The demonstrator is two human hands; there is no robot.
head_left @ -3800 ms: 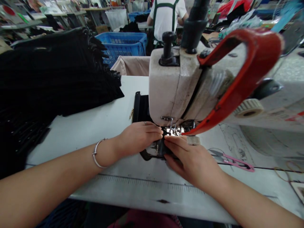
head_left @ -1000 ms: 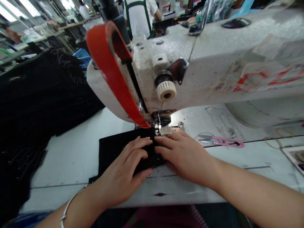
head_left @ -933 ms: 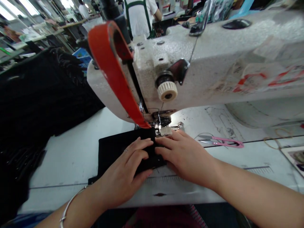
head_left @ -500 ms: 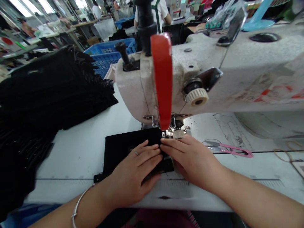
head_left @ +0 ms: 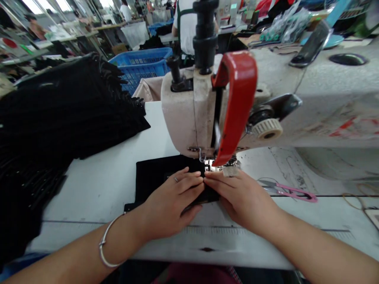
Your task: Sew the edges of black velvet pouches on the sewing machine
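A piece of black fabric (head_left: 151,173) lies flat on the sewing machine's bed, its right part by the presser foot (head_left: 208,165). My left hand (head_left: 174,203) rests on it with fingers stretched out, a ring on one finger and a bangle at the wrist. Just right of it, my right hand (head_left: 241,197) lies with extended fingers on the fabric's right end, close to the foot. The fingertips of both hands nearly meet. A red curved guard (head_left: 240,106) on the white sewing machine (head_left: 180,114) hides part of the needle area.
Pink-handled thread snips (head_left: 296,193) lie right of my right hand. A tall stack of black fabric pieces (head_left: 68,106) fills the table's left side. Behind the machine stand a blue plastic basket (head_left: 142,65) and a person in white (head_left: 187,31). A ruler scale (head_left: 213,230) runs along the front.
The black fabric has slid a little away from me, deeper under the machine head, and both hands have moved along with it. The camera view has shifted, so the red guard appears farther right.
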